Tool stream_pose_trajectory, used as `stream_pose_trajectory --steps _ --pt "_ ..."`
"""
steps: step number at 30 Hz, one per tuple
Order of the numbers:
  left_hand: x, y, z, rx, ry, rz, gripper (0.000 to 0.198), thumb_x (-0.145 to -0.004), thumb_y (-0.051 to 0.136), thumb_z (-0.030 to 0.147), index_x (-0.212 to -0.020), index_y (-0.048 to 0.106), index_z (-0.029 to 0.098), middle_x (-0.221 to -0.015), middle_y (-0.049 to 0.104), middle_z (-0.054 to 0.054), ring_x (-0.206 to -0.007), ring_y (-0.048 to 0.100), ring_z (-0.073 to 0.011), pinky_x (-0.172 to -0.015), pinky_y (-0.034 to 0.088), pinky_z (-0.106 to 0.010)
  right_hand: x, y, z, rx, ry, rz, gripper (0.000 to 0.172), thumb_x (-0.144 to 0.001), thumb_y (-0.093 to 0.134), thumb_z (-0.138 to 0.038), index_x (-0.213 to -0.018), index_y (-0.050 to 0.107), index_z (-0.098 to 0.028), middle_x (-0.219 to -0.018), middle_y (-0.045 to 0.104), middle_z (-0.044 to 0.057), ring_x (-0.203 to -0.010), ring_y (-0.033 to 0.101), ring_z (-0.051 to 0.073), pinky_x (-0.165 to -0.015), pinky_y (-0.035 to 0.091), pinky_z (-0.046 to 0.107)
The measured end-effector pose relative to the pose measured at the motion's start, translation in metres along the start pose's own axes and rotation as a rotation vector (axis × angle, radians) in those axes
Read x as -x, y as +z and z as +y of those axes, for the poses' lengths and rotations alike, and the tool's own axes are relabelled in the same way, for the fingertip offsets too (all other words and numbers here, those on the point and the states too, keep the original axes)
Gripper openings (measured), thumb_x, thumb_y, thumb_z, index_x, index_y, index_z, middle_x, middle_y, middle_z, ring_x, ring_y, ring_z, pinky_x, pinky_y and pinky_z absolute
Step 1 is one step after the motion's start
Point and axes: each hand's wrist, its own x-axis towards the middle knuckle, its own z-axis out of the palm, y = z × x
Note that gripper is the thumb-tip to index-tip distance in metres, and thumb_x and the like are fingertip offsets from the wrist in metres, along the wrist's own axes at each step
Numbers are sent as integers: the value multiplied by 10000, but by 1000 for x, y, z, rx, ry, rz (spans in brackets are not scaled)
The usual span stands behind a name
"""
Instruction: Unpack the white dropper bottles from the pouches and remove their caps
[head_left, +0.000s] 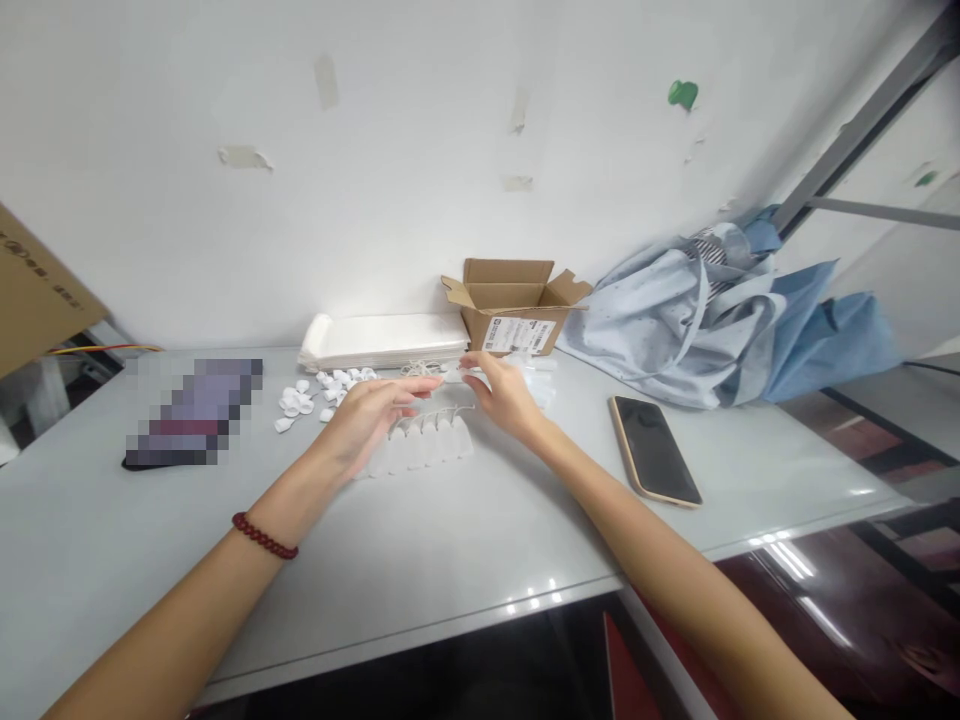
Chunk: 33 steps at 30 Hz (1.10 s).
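Observation:
My left hand [375,412] reaches in over a row of several small translucent white bottle-like pieces [427,447], its fingers stretched out and the thumb apart below them. Facing it, my right hand [501,393] has its index finger and thumb curled round something small and whitish, too small to name. Thin white cords or stems [424,369] lie behind the fingertips. Left of my left hand are loose small white caps [296,401], some of them partly hidden by it. Clear plastic bags [536,378] lie just behind my right hand.
A stack of white flat packs [386,335] and an open cardboard box [510,310] stand against the wall. A phone [655,450] lies to the right, with blue fabric bags [675,320] behind it. At left is a blurred-out dark item [199,410]. The grey table [420,570] ends in front.

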Motion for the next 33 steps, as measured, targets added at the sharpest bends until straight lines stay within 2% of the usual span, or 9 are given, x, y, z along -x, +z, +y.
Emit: stream_pose_trajectory --steps 6,14,23,33 --pt "0 -1 -1 156 -41 -24 281 -718 544 211 -870 768 137 -1194 665 -137 -1134 538 -293 -864 436 -382 4 0 -16 -111 -39 45 252 -916 446 -221 -1165 487 -210 -1113 667 112 -1037 628 223 -866 489 378" --pt "0 1 1 247 -99 -50 294 -728 512 214 -848 770 137 -1201 661 -124 -1164 509 -300 -905 443 -399 5 2 -12 -82 -62 53 265 -934 426 -203 -1189 493 -200 -1141 659 101 -1053 622 196 -873 482 333" --pt "0 -3 -1 217 -89 -59 318 -747 503 225 -910 764 145 -1241 640 -113 -1169 511 -296 -929 435 -399 6 1 -14 -91 -57 77 245 -920 443 -187 -1147 532 -202 -1116 665 94 -1025 628 200 -813 507 321" --pt "1 -2 0 183 -58 -32 297 -735 523 222 -891 758 128 -1235 641 -134 -1134 533 -285 -887 446 -384 6 0 -16 -137 -39 97 214 -911 456 -198 -1106 540 -218 -1067 680 76 -1004 632 194 -809 509 320"
